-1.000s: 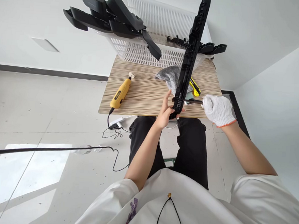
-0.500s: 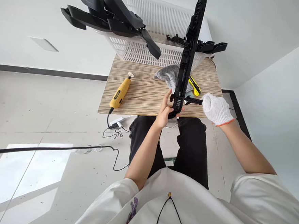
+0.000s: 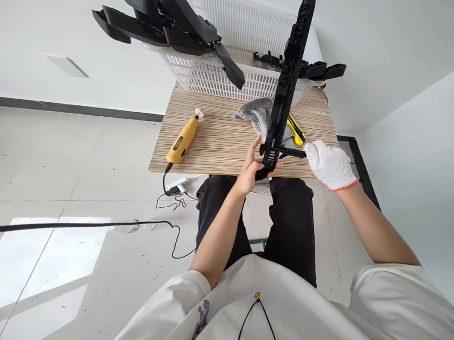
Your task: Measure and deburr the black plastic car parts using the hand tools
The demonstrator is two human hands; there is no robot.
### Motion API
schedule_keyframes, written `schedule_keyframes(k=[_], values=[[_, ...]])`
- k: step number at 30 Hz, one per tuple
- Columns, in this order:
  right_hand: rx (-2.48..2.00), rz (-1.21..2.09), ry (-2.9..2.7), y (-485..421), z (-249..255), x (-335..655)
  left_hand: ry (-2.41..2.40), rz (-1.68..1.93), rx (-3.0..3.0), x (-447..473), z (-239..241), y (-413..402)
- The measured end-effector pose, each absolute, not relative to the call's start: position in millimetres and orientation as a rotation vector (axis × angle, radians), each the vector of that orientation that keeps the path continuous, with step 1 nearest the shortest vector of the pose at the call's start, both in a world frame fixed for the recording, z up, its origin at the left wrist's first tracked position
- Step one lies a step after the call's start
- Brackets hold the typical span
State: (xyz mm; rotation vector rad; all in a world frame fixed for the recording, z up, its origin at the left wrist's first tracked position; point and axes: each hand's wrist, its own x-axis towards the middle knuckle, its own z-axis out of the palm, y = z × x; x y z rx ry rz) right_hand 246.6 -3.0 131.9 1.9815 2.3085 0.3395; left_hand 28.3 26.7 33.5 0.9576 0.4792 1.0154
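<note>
My bare left hand is wrapped round the lower end of a long black plastic trim part, which it holds up above the table's front edge. The part leans slightly to the right at its far end. A thinner black arm sticks out sideways from its lower end. My right hand, in a white knit glove with an orange cuff, is closed at the outer tip of that arm. The glove hides the right fingertips. Behind the part lie a grey cloth and a yellow utility knife.
A yellow rotary tool with a pale polishing tip lies on the striped wooden table, its cord hanging off the front. At the back, a white plastic basket holds several black parts. A power strip lies on the floor.
My gloved right hand has shifted very slightly left towards the long part. The long part's top has tipped a touch to the right; my left hand stays in place.
</note>
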Motion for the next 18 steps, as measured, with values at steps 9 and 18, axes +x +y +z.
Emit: schedule_keyframes(k=[9,18], values=[[2.003,0.386,2.315,-2.6,130.4,249.6,0.473,1.010,0.955,27.7,32.1,26.5],[2.064,0.442,2.343,-2.9,126.1,251.1,0.462,1.015,0.947,28.4,31.3,26.1]])
